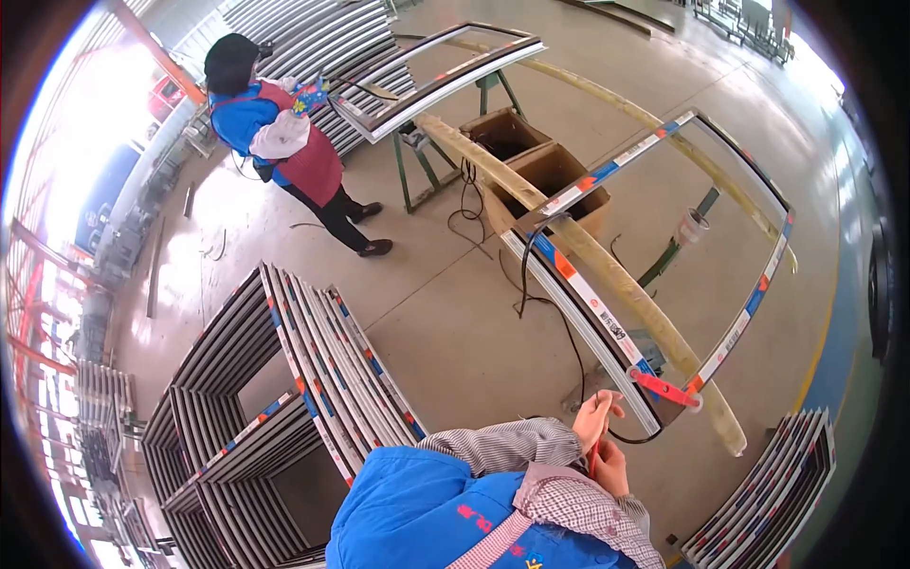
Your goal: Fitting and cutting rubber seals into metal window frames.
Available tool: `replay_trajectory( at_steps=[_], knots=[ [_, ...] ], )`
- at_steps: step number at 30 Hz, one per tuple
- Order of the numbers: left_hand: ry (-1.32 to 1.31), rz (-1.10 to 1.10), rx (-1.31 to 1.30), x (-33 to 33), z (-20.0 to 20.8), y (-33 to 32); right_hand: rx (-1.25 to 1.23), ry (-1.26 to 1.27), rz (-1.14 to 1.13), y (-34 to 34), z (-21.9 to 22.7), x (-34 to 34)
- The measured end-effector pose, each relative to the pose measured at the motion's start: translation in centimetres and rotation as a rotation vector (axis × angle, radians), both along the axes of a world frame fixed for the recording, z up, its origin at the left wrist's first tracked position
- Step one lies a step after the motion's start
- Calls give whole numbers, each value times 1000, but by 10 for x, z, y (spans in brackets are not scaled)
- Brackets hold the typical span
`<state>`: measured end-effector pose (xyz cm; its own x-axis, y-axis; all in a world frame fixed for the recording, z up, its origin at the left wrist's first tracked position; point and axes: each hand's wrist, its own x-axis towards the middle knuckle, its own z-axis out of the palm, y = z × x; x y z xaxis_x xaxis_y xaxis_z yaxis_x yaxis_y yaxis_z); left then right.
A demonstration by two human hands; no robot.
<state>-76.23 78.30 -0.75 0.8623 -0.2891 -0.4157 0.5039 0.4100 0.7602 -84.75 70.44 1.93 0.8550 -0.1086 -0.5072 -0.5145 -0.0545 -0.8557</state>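
Observation:
In front of my body, my left hand (pixel 593 420) is curled with its fingertips close together around a thin black rubber strip (pixel 574 349). Just below it, my right hand (pixel 611 470) is closed on a small red-handled thing (pixel 594 461), mostly hidden by my fingers. The strip hangs in loops beside a window frame (pixel 607 327) and also curves around its near corner. That frame has a silver outer edge and blue, orange and white film, and rests tilted on padded bars. A red hand tool (pixel 666 387) lies across its near corner.
Several stacked frames (pixel 313 379) stand at the left, more (pixel 768 488) at lower right. Cardboard boxes (pixel 559 171) sit beneath the long padded bar (pixel 621 284). A co-worker (pixel 284 142) stands far left at another frame (pixel 445 81) on green trestles. Cable (pixel 466 213) lies on the floor.

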Motion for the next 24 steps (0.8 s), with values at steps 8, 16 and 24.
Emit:
replay_trajectory(
  at_steps=[8,16,24],
  knots=[
    [39,-27,-51,14,4,8,-139,-16,-4,-2,-25,8],
    [102,-138,-35,-5,2,3,-173,-7,1,-4,-18,-15],
    [-1316,-606,438,-7,-90,12,-225,68,-304,-15,2,-43]
  ],
)
